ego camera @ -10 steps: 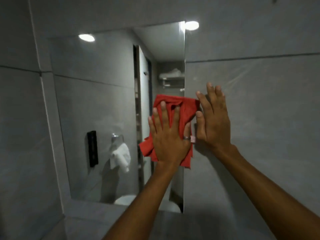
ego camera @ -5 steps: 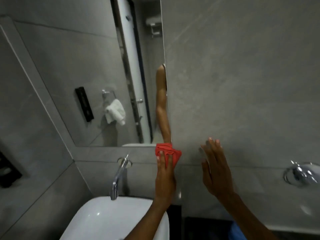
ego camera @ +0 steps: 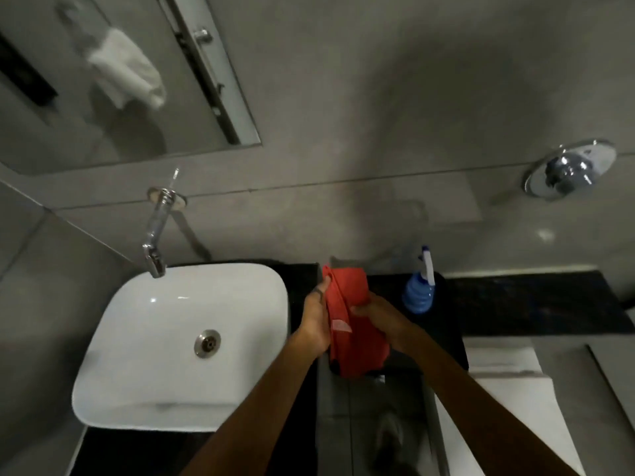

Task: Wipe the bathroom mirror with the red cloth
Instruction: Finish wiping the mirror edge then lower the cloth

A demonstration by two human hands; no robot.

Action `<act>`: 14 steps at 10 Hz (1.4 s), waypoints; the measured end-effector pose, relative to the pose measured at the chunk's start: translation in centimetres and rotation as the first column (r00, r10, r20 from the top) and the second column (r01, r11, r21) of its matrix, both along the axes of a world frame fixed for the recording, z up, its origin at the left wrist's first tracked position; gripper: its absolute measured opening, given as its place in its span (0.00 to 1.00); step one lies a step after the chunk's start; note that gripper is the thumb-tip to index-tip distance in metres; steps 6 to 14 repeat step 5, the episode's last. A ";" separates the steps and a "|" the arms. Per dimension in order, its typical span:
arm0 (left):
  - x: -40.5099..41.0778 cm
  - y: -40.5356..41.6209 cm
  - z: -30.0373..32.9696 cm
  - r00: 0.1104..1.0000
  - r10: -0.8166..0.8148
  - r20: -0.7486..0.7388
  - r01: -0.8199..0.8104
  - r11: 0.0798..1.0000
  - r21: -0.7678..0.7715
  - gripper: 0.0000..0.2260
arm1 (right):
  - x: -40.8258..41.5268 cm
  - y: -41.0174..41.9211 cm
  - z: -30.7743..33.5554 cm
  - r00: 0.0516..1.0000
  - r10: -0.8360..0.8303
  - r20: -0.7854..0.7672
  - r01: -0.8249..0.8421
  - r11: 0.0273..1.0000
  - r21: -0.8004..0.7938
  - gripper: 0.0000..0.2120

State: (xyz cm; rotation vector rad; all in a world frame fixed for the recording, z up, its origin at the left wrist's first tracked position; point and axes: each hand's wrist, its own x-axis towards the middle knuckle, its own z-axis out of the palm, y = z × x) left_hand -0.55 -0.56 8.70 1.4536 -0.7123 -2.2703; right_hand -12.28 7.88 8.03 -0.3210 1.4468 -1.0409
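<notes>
The red cloth [ego camera: 354, 324] hangs crumpled between both hands, low over the black counter beside the basin. My left hand [ego camera: 318, 321] grips its left edge with the fingers curled along it. My right hand [ego camera: 381, 321] pinches the cloth from the right side. The bathroom mirror [ego camera: 113, 80] is up at the top left, well away from the cloth and from both hands. Only its lower part shows, reflecting a white towel and a door.
A white basin [ego camera: 137, 355] with a chrome wall tap [ego camera: 156, 235] sits left of my hands. A blue spray bottle [ego camera: 419, 290] stands on the black counter [ego camera: 515, 304] just right of the cloth. A chrome wall fitting [ego camera: 570, 173] is at upper right.
The cloth came off the mirror's right edge and down to counter height. My right hand left the wall and took hold of the cloth. The view tilted down to the basin.
</notes>
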 end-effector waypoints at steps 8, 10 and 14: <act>-3.3 -0.4 -9.2 0.885 -0.149 0.441 0.249 0.952 -0.178 0.23 | -3.5 -1.9 -11.3 0.930 0.122 -0.346 -0.019 0.958 0.287 0.28; -3.3 -0.4 -9.2 0.885 -0.149 0.441 0.249 0.952 -0.178 0.23 | -3.5 -1.9 -11.3 0.930 0.122 -0.346 -0.019 0.958 0.287 0.28; -3.3 -0.4 -9.2 0.885 -0.149 0.441 0.249 0.952 -0.178 0.23 | -3.5 -1.9 -11.3 0.930 0.122 -0.346 -0.019 0.958 0.287 0.28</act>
